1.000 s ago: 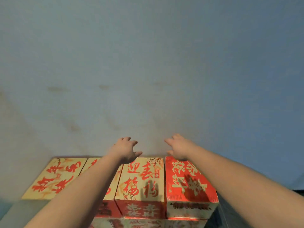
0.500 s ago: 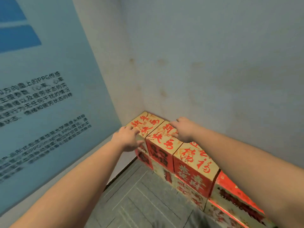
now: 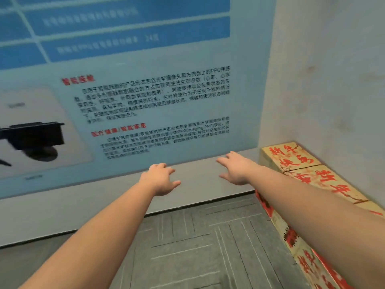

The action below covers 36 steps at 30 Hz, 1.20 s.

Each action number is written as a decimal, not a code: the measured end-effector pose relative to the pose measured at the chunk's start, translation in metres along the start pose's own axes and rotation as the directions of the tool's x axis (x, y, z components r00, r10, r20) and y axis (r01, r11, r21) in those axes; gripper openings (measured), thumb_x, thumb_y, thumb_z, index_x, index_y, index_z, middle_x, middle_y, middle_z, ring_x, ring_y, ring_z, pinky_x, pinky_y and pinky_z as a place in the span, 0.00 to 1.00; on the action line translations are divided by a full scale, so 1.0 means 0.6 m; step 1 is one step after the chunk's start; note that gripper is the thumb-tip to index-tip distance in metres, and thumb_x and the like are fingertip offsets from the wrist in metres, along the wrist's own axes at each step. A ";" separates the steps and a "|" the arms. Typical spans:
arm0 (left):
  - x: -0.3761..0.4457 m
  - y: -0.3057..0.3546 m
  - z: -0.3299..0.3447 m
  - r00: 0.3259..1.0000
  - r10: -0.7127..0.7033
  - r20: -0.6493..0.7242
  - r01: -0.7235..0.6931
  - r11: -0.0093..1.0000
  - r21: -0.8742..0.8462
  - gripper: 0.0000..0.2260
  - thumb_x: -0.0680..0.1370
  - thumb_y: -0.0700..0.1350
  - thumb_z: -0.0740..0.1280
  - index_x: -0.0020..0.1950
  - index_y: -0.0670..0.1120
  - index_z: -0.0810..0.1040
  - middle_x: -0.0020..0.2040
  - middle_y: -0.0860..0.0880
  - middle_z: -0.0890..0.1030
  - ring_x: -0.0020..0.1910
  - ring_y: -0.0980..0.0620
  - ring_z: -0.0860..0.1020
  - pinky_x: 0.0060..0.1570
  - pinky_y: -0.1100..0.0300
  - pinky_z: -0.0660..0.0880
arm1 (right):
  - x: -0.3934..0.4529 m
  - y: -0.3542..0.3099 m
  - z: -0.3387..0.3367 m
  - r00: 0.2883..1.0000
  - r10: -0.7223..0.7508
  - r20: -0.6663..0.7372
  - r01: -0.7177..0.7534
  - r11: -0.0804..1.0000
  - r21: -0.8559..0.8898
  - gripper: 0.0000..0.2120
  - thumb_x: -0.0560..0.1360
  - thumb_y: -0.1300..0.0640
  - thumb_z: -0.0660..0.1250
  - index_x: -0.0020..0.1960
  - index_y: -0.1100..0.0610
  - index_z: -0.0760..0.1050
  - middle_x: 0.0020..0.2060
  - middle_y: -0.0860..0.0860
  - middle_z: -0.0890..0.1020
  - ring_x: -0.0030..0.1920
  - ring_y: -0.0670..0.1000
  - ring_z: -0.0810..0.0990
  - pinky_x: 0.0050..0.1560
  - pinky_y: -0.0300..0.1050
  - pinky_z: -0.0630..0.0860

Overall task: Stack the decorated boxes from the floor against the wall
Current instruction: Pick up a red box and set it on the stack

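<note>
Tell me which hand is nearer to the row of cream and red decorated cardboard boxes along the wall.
Right. The right hand hangs open just left of the row of cream and red decorated cardboard boxes, touching nothing. The left hand is farther left, also open and empty.

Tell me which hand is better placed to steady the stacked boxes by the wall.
Probably right. The right hand hovers open nearest the stacked boxes, which line the wall on that side. The left hand, also open and empty, hangs farther off, in front of the poster.
</note>
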<state>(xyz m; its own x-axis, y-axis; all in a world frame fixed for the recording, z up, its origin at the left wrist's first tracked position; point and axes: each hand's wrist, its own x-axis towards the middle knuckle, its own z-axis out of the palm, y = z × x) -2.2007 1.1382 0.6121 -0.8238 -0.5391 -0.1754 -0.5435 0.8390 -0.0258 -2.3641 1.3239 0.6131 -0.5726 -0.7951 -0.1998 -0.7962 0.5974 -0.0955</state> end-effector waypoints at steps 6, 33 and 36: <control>-0.180 -0.296 0.036 0.975 -0.223 -0.015 0.222 0.974 -0.047 0.28 0.78 0.63 0.58 0.75 0.54 0.62 0.76 0.49 0.59 0.74 0.46 0.56 0.69 0.46 0.62 | 0.046 -0.322 0.015 0.978 -0.208 -0.008 0.207 0.977 -0.054 0.29 0.80 0.44 0.57 0.77 0.50 0.54 0.74 0.57 0.61 0.76 0.56 0.52 0.71 0.57 0.62; -1.071 -1.221 0.361 0.089 -0.931 0.353 0.980 0.019 -0.199 0.28 0.77 0.64 0.59 0.74 0.55 0.63 0.76 0.49 0.60 0.74 0.45 0.59 0.70 0.46 0.63 | -0.047 -1.830 0.364 0.142 -0.909 0.391 0.990 0.133 -0.050 0.29 0.79 0.43 0.60 0.76 0.51 0.57 0.69 0.58 0.67 0.73 0.58 0.60 0.69 0.55 0.65; -1.155 -1.281 0.383 -0.053 -0.931 0.361 0.969 -0.135 -0.205 0.28 0.76 0.64 0.59 0.74 0.54 0.64 0.76 0.48 0.59 0.73 0.45 0.60 0.69 0.45 0.63 | -0.098 -1.956 0.395 0.013 -0.912 0.411 1.000 0.003 -0.025 0.29 0.79 0.43 0.60 0.75 0.52 0.59 0.67 0.59 0.68 0.71 0.59 0.62 0.68 0.57 0.67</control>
<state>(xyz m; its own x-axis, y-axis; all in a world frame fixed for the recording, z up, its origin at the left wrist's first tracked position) -1.1749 0.8840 0.5273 0.6076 -0.7259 -0.3225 -0.7585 -0.6507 0.0354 -1.3496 0.6946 0.5057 0.7988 -0.5119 -0.3160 -0.5796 -0.7956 -0.1761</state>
